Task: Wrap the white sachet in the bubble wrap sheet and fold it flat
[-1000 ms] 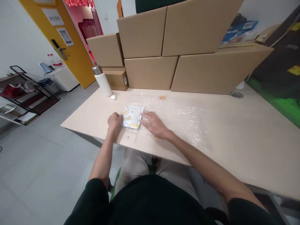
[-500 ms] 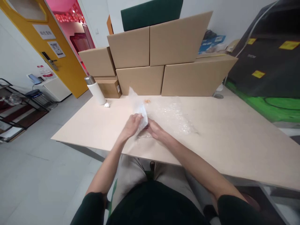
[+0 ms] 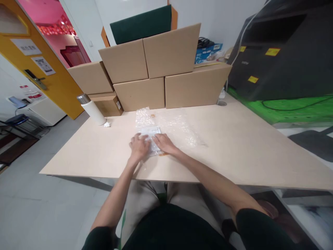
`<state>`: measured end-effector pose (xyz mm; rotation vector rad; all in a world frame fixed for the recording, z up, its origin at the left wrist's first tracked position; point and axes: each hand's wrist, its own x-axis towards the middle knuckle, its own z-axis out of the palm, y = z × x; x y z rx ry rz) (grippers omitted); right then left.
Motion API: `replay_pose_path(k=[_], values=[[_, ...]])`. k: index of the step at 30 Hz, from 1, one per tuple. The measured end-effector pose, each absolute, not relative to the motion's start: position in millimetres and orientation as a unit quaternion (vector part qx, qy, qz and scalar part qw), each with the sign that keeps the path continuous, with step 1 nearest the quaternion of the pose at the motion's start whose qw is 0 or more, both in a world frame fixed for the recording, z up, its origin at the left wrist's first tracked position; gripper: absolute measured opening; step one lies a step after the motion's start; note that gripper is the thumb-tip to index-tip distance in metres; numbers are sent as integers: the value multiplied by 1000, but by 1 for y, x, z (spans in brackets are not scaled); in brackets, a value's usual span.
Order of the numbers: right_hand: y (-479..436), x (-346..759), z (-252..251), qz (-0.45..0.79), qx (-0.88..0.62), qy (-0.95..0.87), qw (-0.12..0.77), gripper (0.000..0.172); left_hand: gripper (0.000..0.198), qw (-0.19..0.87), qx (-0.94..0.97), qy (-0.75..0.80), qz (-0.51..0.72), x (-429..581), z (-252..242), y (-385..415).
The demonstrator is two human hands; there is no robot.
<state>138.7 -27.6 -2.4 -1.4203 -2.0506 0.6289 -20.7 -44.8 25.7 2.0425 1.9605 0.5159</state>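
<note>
A flat, pale packet, whose contents I cannot make out, lies on bubble wrap near the front of the table. My left hand presses on its left side, fingers spread and pointing away from me. On its right side rests my right hand, the fingers stretched out over the packet. Another clear sheet of bubble wrap is spread to the right. Small orange rubber bands sit behind the packet, and a bit of orange shows under my right wrist.
A white bottle with a metal cap and a crumpled white scrap stand at the left of the table. Stacked cardboard boxes line the back. A dark machine stands at right, above a green surface.
The packet was held up and tilted between both hands; now it lies flat on the table. My hands have gone from gripping it to lying on it. The view has swung to the right.
</note>
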Motion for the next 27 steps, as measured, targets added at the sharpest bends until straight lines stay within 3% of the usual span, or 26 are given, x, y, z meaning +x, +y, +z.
replay_pose_path(k=[2, 5, 7, 13, 16, 19, 21, 27], values=[[-28, 133, -1, 222, -543, -766, 262, 40, 51, 211, 609, 713, 276, -36, 23, -42], [-29, 134, -1, 238, -545, -755, 277, 47, 65, 414, 484, 662, 397, -49, 22, -39], [-28, 139, -1, 273, -541, -738, 296, 46, 66, 452, 459, 612, 458, -45, 25, -39], [-30, 178, 0, 351, -533, -655, 404, 39, 46, 361, 609, 522, 475, 18, 41, -45], [-37, 212, -2, 258, -554, -663, 433, 30, 47, 327, 709, 458, 424, 58, 37, -43], [-44, 246, -9, 134, -618, -665, 398, 41, 43, 271, 788, 427, 351, 91, 23, -38], [-45, 263, -15, 114, -648, -651, 380, 43, 42, 232, 814, 451, 282, 105, 12, -35], [-21, 291, -21, 293, -672, -461, 500, 28, 41, 163, 862, 452, 161, 115, -8, -34]])
